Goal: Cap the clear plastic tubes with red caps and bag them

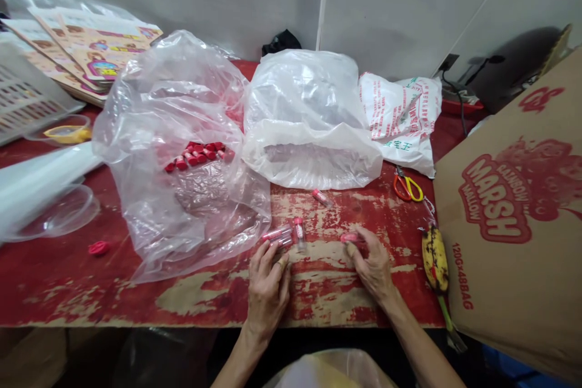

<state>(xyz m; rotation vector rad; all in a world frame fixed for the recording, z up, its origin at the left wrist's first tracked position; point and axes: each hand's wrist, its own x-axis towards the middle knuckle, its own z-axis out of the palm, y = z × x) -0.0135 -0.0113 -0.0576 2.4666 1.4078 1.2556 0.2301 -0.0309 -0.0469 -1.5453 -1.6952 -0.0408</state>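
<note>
My left hand [268, 279] lies palm down near the table's front edge. Its bent fingers are on a pair of small clear tubes with red caps [282, 235]; the fingertips partly cover them. To the right, my right hand [373, 264] pinches another red-capped tube [349, 237] between thumb and fingers, just above or on the table. Between the hands, one upright-looking red-capped tube [299, 233] sits beside the left-hand pair. Farther back lies a single tube [322, 197] on its side, in front of an open-mouthed white plastic bag [313, 124].
A crumpled clear bag [154, 206] with several red-capped tubes [197, 156] spreads at left. Red-and-yellow scissors [408, 187], a spotted banana [435, 260] and a large cardboard box [513, 279] bound the right. A printed white bag [404, 118] stands behind; a red tie [98, 248] lies left.
</note>
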